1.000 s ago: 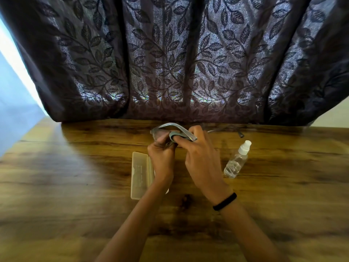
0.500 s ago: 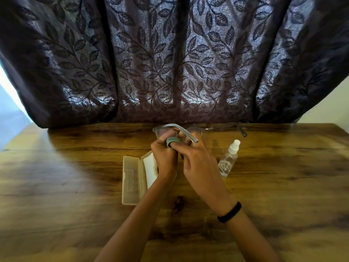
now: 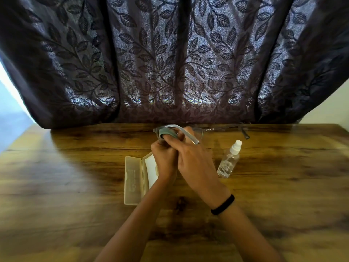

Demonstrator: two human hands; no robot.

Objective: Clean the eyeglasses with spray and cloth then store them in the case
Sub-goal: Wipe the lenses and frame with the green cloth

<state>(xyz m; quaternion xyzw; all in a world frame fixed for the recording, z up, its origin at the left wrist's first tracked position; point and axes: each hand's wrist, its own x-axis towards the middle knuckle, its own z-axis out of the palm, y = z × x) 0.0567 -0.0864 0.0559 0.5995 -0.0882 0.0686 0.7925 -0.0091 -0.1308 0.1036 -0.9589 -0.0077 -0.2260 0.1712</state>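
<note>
Lay open and flat on the wooden worktop (image 3: 56, 186), at the left: the pale case (image 3: 133, 180). Gripped the glasses (image 3: 176, 129) from below, just right of the case: the left hand (image 3: 164, 159), fingers curled shut around the frame. Pressed the small grey-green cloth (image 3: 166, 132) onto a lens: the right hand (image 3: 196, 163), pinching it. Stuck out to the right: one thin arm of the glasses. Lay tilted near the right hand: the clear spray bottle (image 3: 228, 161). Hung behind it all: a dark leafy curtain (image 3: 170, 63).
</note>
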